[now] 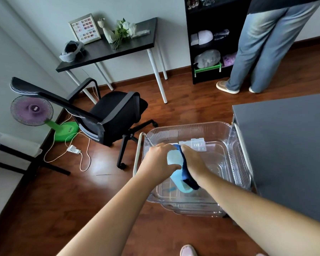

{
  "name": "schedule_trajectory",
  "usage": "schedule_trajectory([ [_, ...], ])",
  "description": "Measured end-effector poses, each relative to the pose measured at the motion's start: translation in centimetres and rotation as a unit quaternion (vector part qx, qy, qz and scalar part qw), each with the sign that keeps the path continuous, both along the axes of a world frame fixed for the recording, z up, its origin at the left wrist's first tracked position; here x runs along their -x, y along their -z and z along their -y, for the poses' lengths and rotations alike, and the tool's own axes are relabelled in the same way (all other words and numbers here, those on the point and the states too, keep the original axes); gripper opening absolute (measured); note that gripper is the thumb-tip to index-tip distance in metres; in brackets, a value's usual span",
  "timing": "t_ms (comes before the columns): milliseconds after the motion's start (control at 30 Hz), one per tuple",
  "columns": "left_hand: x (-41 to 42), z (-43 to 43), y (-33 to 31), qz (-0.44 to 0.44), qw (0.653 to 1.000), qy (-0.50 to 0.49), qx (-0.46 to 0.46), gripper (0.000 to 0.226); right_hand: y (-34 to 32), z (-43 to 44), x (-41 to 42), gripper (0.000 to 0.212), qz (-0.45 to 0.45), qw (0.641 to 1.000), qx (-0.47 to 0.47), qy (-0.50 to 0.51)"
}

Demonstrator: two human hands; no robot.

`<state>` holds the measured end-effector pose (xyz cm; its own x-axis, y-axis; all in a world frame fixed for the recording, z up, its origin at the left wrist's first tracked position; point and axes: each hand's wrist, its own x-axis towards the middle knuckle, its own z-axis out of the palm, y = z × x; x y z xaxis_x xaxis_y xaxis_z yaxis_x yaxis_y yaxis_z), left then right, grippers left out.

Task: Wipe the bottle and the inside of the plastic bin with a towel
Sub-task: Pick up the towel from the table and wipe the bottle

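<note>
A light blue bottle (175, 177) is held above the clear plastic bin (235, 163). My left hand (160, 160) grips the bottle near its pale top. My right hand (192, 158) presses a dark blue towel (187, 174) against the bottle's right side. The towel drapes down along the bottle and hides part of it. The bin sits on a metal-framed cart (138, 157) just in front of me, and its floor shows through the clear walls.
A small clear box (197, 144) lies at the bin's far side. A grey table (284, 145) stands to the right. A black office chair (107, 111), a fan (32, 110) and floor cables are on the left. A person (257, 52) stands by black shelves.
</note>
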<state>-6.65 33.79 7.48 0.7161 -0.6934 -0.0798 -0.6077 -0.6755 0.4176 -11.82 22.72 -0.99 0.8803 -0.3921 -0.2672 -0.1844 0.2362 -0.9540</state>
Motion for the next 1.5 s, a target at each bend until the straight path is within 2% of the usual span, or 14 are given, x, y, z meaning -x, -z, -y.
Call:
schedule_trajectory([
  [133, 0.1, -0.2, 0.0, 0.001, 1.000, -0.005, 0.003, 0.056, 2.6, -4.3, 5.4, 0.044, 0.098, 0.988, 0.071, 0.092],
  [267, 0.3, 0.0, -0.2, -0.003, 1.000, 0.005, 0.005, 0.052, 0.7, -3.4, 3.3, 0.040, 0.083, 0.988, 0.064, 0.116],
  [333, 0.3, -0.1, -0.3, -0.009, 1.000, 0.008, 0.012, 0.049, -0.5, -1.1, 0.7, 0.035, 0.009, 0.995, 0.083, 0.047],
  [467, 0.2, -0.2, -0.2, -0.014, 1.000, 0.001, 0.016, 0.050, -0.7, 1.4, -0.7, 0.031, -0.076, 0.994, -0.056, -0.049],
  [533, 0.3, -0.2, -0.1, -0.017, 1.000, -0.007, 0.023, 0.050, -0.4, 0.2, 1.0, 0.031, -0.085, 0.983, -0.165, 0.003],
  [600, 0.4, -0.1, 0.0, -0.015, 1.000, -0.012, 0.023, 0.051, 0.7, -2.0, 2.7, 0.029, 0.000, 0.977, -0.198, 0.082],
  [667, 0.3, -0.3, 0.0, -0.013, 1.000, -0.008, 0.021, 0.052, 1.0, -3.9, 4.0, 0.036, 0.101, 0.985, -0.046, 0.132],
  [767, 0.1, -0.6, 0.0, -0.009, 1.000, 0.002, 0.022, 0.050, 0.8, -3.7, 3.1, 0.038, 0.129, 0.970, 0.171, 0.112],
  [867, 0.0, -0.5, 0.0, -0.016, 1.000, -0.003, 0.019, 0.050, 0.3, -0.9, 1.0, 0.034, 0.047, 0.987, 0.153, 0.005],
  [1000, 0.2, 0.0, 0.3, -0.018, 1.000, -0.010, 0.014, 0.053, 0.7, -0.1, 1.1, 0.036, 0.032, 0.997, -0.067, 0.035],
  [1100, -0.1, -0.2, 0.1, 0.004, 1.000, -0.007, 0.003, 0.051, 2.1, -3.7, 3.4, 0.038, 0.133, 0.985, 0.043, 0.098],
  [1233, -0.3, -0.6, -0.2, 0.012, 1.000, 0.007, 0.005, 0.048, 1.4, -3.1, 2.7, 0.032, 0.103, 0.974, 0.176, 0.099],
  [1367, 0.0, -0.2, 0.1, -0.006, 1.000, 0.006, -0.001, 0.052, -0.1, 0.9, -0.1, 0.044, 0.000, 1.000, 0.000, -0.004],
  [1500, -0.1, -0.3, 0.2, -0.008, 1.000, 0.002, 0.006, 0.053, 0.7, -0.9, 1.8, 0.039, -0.026, 0.982, -0.174, 0.068],
])
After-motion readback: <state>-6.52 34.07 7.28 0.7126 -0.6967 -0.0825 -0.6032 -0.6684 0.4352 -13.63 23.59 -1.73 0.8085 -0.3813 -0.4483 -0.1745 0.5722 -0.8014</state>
